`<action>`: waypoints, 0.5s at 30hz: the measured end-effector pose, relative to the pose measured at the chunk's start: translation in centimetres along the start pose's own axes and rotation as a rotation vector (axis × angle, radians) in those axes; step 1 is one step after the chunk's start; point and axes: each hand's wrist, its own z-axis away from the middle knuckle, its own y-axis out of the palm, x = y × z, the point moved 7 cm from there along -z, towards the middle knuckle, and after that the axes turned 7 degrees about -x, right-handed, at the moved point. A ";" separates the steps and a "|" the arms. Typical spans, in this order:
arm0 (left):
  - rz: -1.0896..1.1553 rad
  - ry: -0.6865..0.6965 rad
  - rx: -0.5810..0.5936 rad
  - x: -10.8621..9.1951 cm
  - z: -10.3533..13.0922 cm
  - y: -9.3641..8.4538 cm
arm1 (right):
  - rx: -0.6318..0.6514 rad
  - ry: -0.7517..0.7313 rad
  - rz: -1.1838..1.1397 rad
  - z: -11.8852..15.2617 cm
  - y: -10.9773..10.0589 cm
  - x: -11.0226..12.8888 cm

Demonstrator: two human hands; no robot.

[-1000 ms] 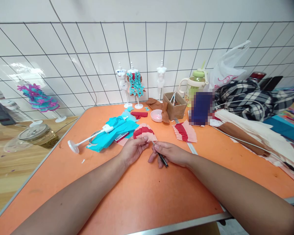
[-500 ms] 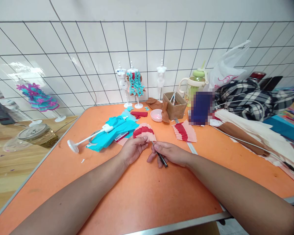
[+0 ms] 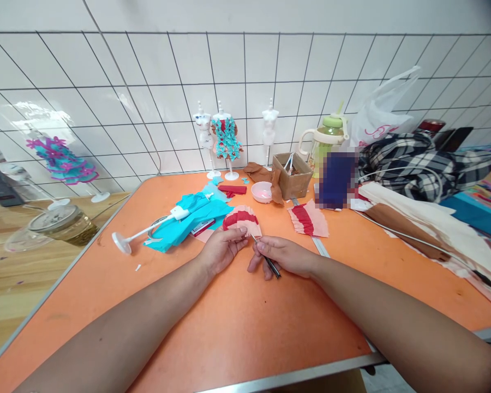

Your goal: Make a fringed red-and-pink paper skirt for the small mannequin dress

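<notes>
Hands [image 3: 222,250] [image 3: 284,255] closed, left on pink-red piece [image 3: 242,217], right on black tool [image 3: 272,267], open tabletop [image 3: 237,327] toward near edge [image 3: 294,374]

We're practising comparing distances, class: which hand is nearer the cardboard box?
Right. The right hand is on the near side of the box; the left hand is farther off, well to its left.

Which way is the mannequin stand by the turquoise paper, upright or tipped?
Tipped: the mannequin stand lies slantwise, its round base on edge, its upper end on the turquoise paper.
</notes>
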 end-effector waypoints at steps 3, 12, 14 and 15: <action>-0.002 0.002 0.004 0.0 0.0 0.1 | 0.003 0.002 0.001 0.1 0.1 0.1; -0.006 0.028 0.043 -0.2 0.0 0.2 | 0.004 0.045 -0.024 0.0 0.0 -0.1; 0.012 0.024 0.023 -0.2 -0.1 0.0 | 0.005 0.048 -0.028 0.0 0.0 -0.2; 0.019 0.020 0.013 -0.1 -0.1 0.0 | -0.001 0.049 -0.032 0.0 -0.1 -0.2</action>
